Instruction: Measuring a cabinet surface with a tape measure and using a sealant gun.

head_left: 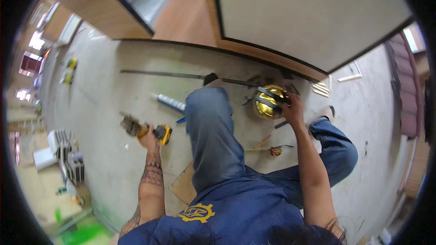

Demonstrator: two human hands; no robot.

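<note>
Concrete floor (104, 109); left hand (149, 139) grips drill (145, 129), right hand (290, 109) clasps gold fitting (269, 102).

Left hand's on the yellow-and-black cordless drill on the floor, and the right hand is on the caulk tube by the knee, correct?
Not quite. In the head view the right hand is on the shiny gold round fitting, not the caulk tube. The left hand does hold the drill.

Yellow-black cordless drill (144, 130) lying sideways near the concrete floor, left of the bent knee. Shiny gold round fitting (269, 101) with black parts, on the floor beside the wooden panel edge.
</note>
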